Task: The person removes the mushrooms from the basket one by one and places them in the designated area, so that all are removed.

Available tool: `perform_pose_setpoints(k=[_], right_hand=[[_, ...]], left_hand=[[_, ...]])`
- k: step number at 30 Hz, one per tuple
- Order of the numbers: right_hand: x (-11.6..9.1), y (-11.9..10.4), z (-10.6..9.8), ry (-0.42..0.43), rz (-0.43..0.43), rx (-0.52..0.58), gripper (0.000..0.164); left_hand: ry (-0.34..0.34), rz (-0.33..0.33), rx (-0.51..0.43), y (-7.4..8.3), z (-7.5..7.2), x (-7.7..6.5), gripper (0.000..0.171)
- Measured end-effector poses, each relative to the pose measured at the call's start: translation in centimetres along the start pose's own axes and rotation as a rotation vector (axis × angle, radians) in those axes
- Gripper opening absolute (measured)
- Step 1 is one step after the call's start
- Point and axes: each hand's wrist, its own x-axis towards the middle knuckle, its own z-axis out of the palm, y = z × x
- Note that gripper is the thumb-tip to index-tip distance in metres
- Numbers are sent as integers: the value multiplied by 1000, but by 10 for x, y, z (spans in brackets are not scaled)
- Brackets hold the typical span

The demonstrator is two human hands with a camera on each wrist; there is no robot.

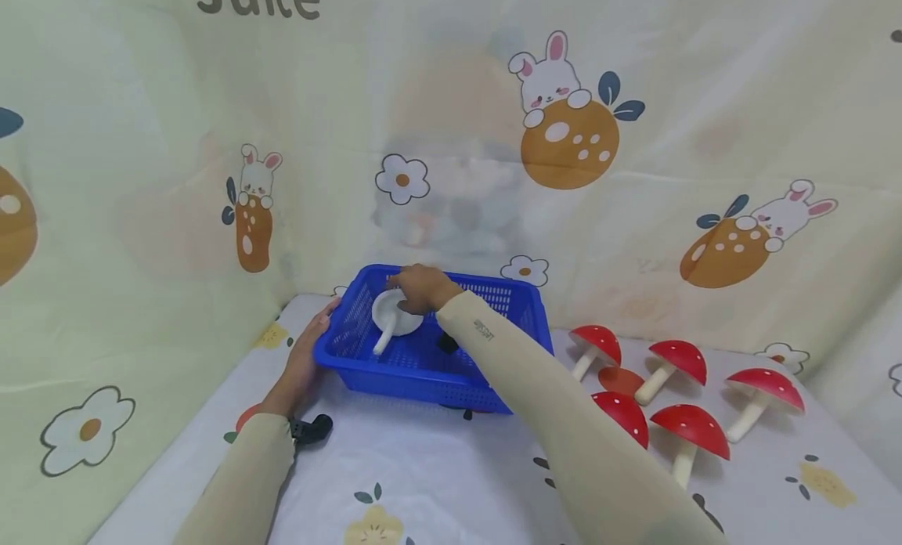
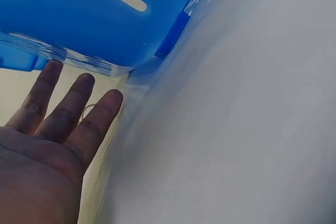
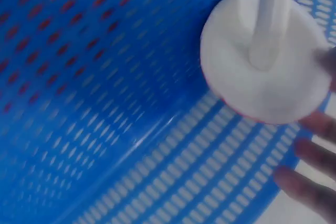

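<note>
A toy mushroom (image 1: 396, 316) is in the left part of a blue plastic basket (image 1: 430, 384), its white underside and stem facing up. My right hand (image 1: 420, 289) reaches into the basket and pinches the edge of the mushroom's cap. In the right wrist view, the thumb lies over the white underside (image 3: 231, 77) and the fingers (image 3: 310, 182) sit at the rim. Outside the basket's left end, my left hand (image 1: 304, 365) rests against the wall with straight fingers. The left wrist view shows these fingers (image 2: 65, 111) spread near the blue wall (image 2: 79, 19).
Several red-capped toy mushrooms (image 1: 694, 429) with white spots and pale stems lie on the patterned tablecloth (image 1: 423, 467) to the right of the basket. A printed curtain (image 1: 451, 122) hangs behind the basket. A black wrist camera (image 1: 313, 429) sticks out from the left wrist.
</note>
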Motion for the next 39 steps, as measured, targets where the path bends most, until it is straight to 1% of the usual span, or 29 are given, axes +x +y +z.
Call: perform_pose_setpoints(k=[1,2,4,6,8,12,18,22,27,30,33,36,39], right_hand=[[-1,2,1,27,-2,-27,30],[-3,3,3,54,-2,-57,27],[-5,6,5,97,-2,-85,31],[-6,9,9,108,-12,-68,36],[-8,10,12,83,-13,-46,37],[-14,13,12,26,-9,-24,28],[-24,15,6,-9,-3,-37,18],[-28,16,6,-23,-7,-55,16],[-31,15,9,-27,-11,-59,13],[-34,13,11,-30,-23,-96,15],[-38,13,13,-13,-29,-176,20],[-43,16,14,34,-21,-256,22],[-47,23,14,98,-7,-305,25]], left_hand=[[5,1,3,0,1,0,57],[9,5,8,-3,0,3,58],[15,7,12,-1,1,2,54],[15,8,7,0,2,1,51],[13,10,6,0,2,0,51],[9,11,-4,0,3,0,55],[6,19,-25,-2,3,2,58],[8,22,-7,-4,1,2,55],[2,20,-11,-5,0,1,56],[-3,17,-10,-7,0,0,58],[-6,16,-16,-6,1,-1,58],[-14,19,-22,-5,1,-2,59],[-12,21,-11,-3,0,-1,57]])
